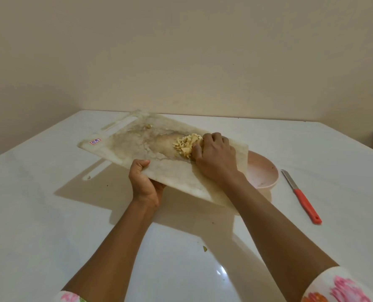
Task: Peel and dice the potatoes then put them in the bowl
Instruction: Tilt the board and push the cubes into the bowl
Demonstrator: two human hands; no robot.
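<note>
A stained white cutting board (137,147) is lifted off the table and tilted, its right end over a pink bowl (263,171). My left hand (145,182) grips the board's near edge, thumb on top. A pile of diced potato (186,146) lies on the board near its right end. My right hand (216,158) rests on the board with curled fingers against the right side of the pile. Most of the bowl is hidden behind the board and my right forearm; the visible part holds no potato.
A knife with a red handle (303,197) lies on the white table (50,214) to the right of the bowl. A small scrap (204,248) lies on the table between my forearms. A beige wall stands behind the table's far edge.
</note>
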